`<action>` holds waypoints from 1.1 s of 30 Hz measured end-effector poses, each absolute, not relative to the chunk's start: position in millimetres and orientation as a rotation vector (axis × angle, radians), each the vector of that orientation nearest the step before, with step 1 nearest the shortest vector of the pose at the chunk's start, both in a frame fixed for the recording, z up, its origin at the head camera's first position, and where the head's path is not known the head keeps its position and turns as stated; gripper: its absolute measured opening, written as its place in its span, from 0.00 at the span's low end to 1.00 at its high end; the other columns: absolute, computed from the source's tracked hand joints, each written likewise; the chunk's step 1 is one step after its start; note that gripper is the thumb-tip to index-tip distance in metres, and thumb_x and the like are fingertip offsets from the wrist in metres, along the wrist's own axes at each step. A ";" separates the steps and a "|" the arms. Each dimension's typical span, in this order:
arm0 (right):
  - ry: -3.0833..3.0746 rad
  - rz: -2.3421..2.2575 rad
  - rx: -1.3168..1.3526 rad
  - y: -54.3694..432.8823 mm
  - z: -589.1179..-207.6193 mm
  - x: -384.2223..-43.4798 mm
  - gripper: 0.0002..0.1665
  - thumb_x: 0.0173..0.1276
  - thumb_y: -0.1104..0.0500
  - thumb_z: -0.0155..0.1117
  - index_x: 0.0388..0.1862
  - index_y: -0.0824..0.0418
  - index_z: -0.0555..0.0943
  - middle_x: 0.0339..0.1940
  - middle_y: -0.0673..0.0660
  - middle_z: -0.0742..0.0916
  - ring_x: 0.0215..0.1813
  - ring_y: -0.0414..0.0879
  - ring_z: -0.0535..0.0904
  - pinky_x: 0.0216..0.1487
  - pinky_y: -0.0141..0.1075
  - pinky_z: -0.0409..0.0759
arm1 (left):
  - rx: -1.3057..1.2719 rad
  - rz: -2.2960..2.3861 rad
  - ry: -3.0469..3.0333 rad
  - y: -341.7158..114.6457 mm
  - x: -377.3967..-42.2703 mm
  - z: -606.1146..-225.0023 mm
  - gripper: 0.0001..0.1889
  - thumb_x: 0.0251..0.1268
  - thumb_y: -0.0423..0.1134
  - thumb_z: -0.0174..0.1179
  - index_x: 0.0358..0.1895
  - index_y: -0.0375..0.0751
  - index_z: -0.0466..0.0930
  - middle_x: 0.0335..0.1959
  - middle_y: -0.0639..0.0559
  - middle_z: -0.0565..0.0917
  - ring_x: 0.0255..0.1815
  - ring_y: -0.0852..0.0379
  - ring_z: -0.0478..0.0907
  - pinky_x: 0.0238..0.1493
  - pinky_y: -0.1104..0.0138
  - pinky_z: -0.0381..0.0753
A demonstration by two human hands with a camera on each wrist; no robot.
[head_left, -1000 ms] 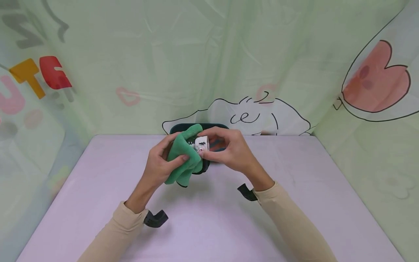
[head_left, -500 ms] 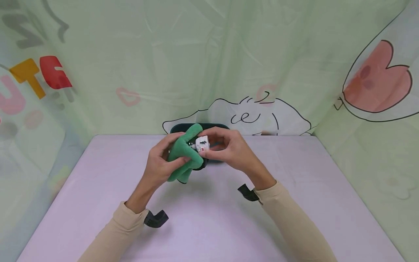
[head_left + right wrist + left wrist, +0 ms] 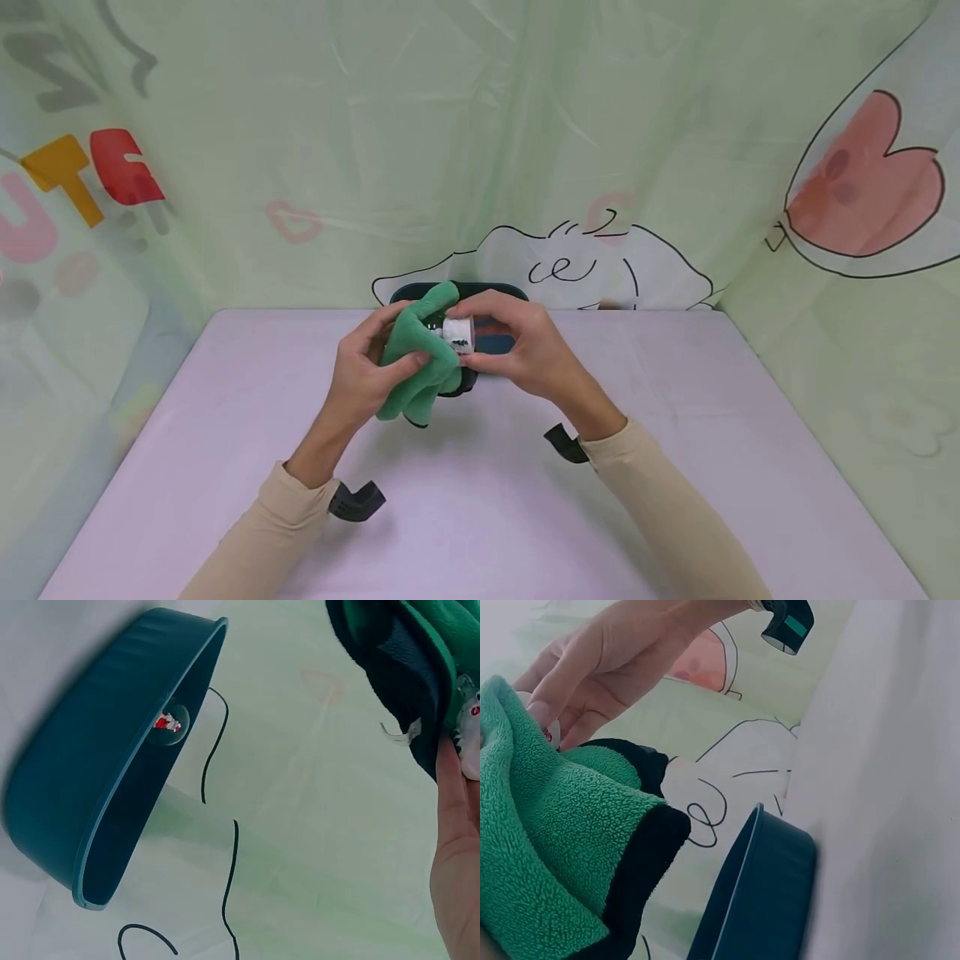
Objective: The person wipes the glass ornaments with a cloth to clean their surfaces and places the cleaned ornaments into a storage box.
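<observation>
My left hand [image 3: 360,371] grips a fluffy green cleaning cloth [image 3: 420,350], its dark backing showing along the edge in the left wrist view. The cloth is wrapped around one end of what looks like a small snow globe. Out of the cloth, on the right, sticks the globe's white base [image 3: 458,334], printed with a dark tree. Thumb and fingers of my right hand [image 3: 525,342] pinch this base. Most of the globe's clear part is hidden by the cloth; a glassy bit [image 3: 465,684] shows in the right wrist view. Both hands are above the table.
Behind the hands, a dark teal tub [image 3: 498,343] stands at the table's far edge against the printed curtain. Inside it, in the right wrist view, a clear ball [image 3: 171,722] holds a red-and-white figure. The pale table [image 3: 480,517] spreads out in front.
The white base has turned between my right fingers: its red mark is out of sight and the tree print sits lower. Both hands have shifted slightly left over the last half second.
</observation>
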State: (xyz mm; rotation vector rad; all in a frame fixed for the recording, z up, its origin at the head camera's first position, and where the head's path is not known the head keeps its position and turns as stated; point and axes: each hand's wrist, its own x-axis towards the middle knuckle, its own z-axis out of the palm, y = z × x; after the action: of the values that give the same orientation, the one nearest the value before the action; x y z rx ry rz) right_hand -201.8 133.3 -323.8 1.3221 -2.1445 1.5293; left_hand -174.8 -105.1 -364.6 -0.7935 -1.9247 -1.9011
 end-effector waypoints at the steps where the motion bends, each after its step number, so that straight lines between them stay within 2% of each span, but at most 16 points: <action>1: -2.122 1.501 1.339 132.8 -324.1 -202.5 0.29 0.54 0.72 0.79 0.56 0.64 0.82 0.55 0.59 0.85 0.58 0.49 0.81 0.54 0.39 0.85 | -0.789 -1.912 -1.922 -105.2 -174.8 -364.5 0.31 0.57 0.18 0.66 0.66 0.32 0.74 0.57 0.45 0.81 0.51 0.54 0.82 0.53 0.67 0.84; 10: -1.985 1.228 1.426 129.7 -326.7 -206.8 0.29 0.54 0.72 0.80 0.56 0.65 0.82 0.55 0.59 0.86 0.62 0.52 0.81 0.61 0.37 0.81 | -0.698 -2.014 -1.937 -105.1 -175.8 -363.0 0.29 0.61 0.24 0.67 0.67 0.34 0.74 0.59 0.47 0.80 0.53 0.51 0.81 0.55 0.66 0.83; 17: -1.979 1.229 1.464 131.4 -330.1 -210.8 0.30 0.55 0.75 0.77 0.58 0.66 0.81 0.58 0.62 0.84 0.62 0.51 0.80 0.55 0.36 0.84 | -0.640 -2.065 -1.951 -104.2 -175.9 -362.7 0.27 0.64 0.32 0.69 0.67 0.37 0.74 0.59 0.45 0.79 0.54 0.49 0.79 0.54 0.66 0.83; 24: -1.971 1.138 1.521 135.0 -327.2 -215.6 0.29 0.56 0.74 0.77 0.58 0.66 0.82 0.59 0.60 0.84 0.62 0.51 0.80 0.50 0.38 0.83 | -0.575 -2.103 -1.969 -102.1 -176.3 -360.5 0.25 0.66 0.31 0.66 0.67 0.38 0.75 0.58 0.45 0.79 0.54 0.50 0.79 0.53 0.66 0.84; 29: -1.971 1.085 1.539 136.5 -324.5 -217.2 0.33 0.56 0.74 0.76 0.63 0.67 0.79 0.63 0.63 0.81 0.67 0.55 0.76 0.55 0.40 0.82 | -0.518 -2.133 -1.961 -100.1 -176.1 -359.8 0.24 0.67 0.30 0.65 0.66 0.38 0.75 0.55 0.48 0.80 0.52 0.50 0.80 0.52 0.65 0.84; 33: -1.954 1.053 1.511 136.7 -324.1 -216.7 0.35 0.55 0.74 0.77 0.64 0.68 0.79 0.62 0.63 0.81 0.65 0.55 0.77 0.60 0.37 0.80 | -0.512 -2.116 -1.956 -98.8 -175.3 -360.1 0.23 0.67 0.31 0.65 0.65 0.38 0.76 0.56 0.48 0.81 0.53 0.49 0.80 0.52 0.66 0.84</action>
State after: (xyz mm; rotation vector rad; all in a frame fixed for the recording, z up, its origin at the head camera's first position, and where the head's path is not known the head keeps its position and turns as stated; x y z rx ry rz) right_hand -216.7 136.7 -324.1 1.5105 -1.9538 1.0531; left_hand -175.3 -98.8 -360.1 -0.5120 -1.9558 -2.1156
